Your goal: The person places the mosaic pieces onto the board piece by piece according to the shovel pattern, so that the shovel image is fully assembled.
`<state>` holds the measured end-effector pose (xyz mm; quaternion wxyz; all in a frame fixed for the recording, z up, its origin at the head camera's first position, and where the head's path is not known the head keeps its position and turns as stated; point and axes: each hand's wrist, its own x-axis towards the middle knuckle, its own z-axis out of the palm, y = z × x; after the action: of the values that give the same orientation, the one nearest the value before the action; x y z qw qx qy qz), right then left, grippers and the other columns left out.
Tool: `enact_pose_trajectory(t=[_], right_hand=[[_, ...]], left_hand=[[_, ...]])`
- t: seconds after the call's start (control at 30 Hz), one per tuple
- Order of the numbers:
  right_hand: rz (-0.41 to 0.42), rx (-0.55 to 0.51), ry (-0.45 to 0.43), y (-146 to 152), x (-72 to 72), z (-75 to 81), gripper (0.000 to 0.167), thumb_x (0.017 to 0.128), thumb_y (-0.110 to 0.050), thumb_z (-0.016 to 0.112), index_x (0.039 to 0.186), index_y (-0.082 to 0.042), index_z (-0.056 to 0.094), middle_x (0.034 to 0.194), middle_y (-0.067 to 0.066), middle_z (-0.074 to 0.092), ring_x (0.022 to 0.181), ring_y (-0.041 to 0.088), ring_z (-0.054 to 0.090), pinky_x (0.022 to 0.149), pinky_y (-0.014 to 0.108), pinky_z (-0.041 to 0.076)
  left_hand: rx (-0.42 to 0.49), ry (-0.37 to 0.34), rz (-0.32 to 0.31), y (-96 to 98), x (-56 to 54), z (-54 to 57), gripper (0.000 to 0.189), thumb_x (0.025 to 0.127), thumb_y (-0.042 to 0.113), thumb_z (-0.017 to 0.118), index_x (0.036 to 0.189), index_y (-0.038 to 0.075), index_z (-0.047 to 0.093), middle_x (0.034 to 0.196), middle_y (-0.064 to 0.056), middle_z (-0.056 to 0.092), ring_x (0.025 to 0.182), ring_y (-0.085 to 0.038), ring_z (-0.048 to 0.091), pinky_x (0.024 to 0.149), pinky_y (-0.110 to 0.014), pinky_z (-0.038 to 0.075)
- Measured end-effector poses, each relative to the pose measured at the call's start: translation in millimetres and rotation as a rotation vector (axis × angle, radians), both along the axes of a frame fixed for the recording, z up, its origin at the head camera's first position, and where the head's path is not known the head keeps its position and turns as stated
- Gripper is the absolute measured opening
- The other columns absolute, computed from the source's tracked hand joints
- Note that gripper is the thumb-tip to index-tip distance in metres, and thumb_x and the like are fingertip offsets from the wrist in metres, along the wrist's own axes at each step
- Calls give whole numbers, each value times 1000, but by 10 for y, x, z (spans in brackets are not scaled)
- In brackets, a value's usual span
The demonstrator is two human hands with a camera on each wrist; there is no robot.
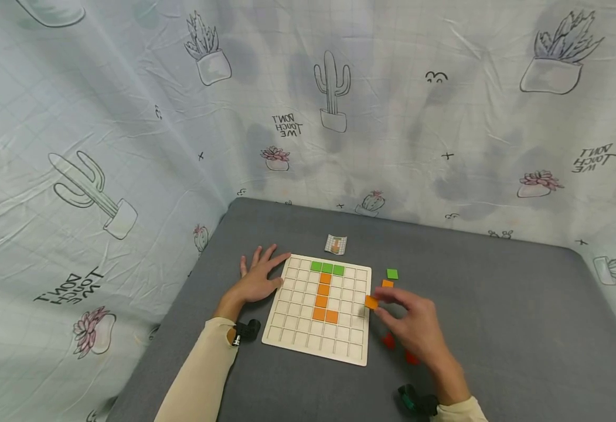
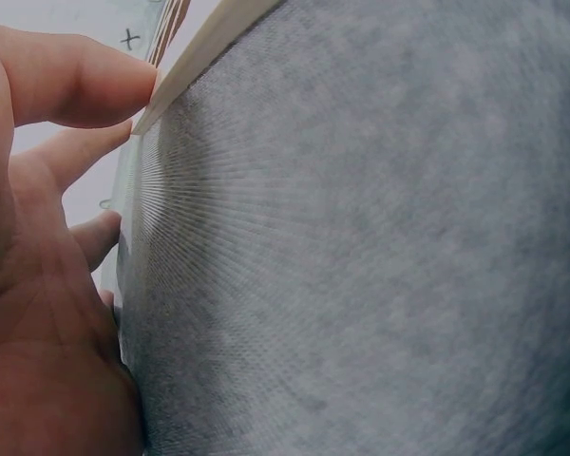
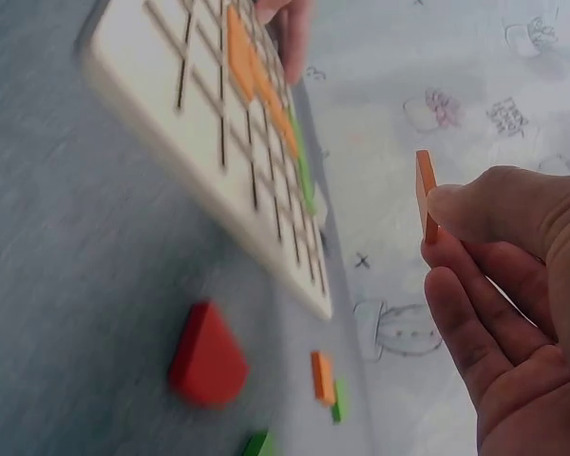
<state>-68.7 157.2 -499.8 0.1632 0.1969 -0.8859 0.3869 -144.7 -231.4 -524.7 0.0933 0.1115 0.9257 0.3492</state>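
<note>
A pale square grid board [image 1: 281, 336] lies on the grey table. Three green square tiles [image 1: 327, 268] form a row near its far side. Several orange square tiles [image 1: 322, 301] run down below them, with one more beside the lowest. My left hand [image 1: 255, 283] has its fingers spread, the thumb and index finger touching the board's left edge. Between thumb and fingertips, my right hand [image 1: 418, 323] pinches a loose orange square tile [image 3: 426, 195]. It holds this tile above the board's right edge, tilted in the right wrist view.
A small printed card [image 1: 336, 244] lies beyond the board. Right of the board are a green tile [image 1: 392, 274], an orange tile [image 1: 387, 283] and red pieces [image 1: 388, 341], partly covered by my right hand. A patterned curtain [image 1: 392, 117] hangs behind the table.
</note>
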Motion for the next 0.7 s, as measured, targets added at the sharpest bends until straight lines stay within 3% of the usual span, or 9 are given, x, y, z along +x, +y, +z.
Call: enact_pose_trajectory(t=[0.7], right_hand=[[154, -59, -45, -407, -164, 218, 39, 88, -1, 89, 124, -14, 83, 115, -4, 84, 102, 19, 78, 90, 54, 64]], left_hand=[[-5, -4, 2, 1, 3, 15, 68, 104, 15, 61, 170, 19, 45, 184, -20, 12, 170, -49, -9, 124, -77, -20]])
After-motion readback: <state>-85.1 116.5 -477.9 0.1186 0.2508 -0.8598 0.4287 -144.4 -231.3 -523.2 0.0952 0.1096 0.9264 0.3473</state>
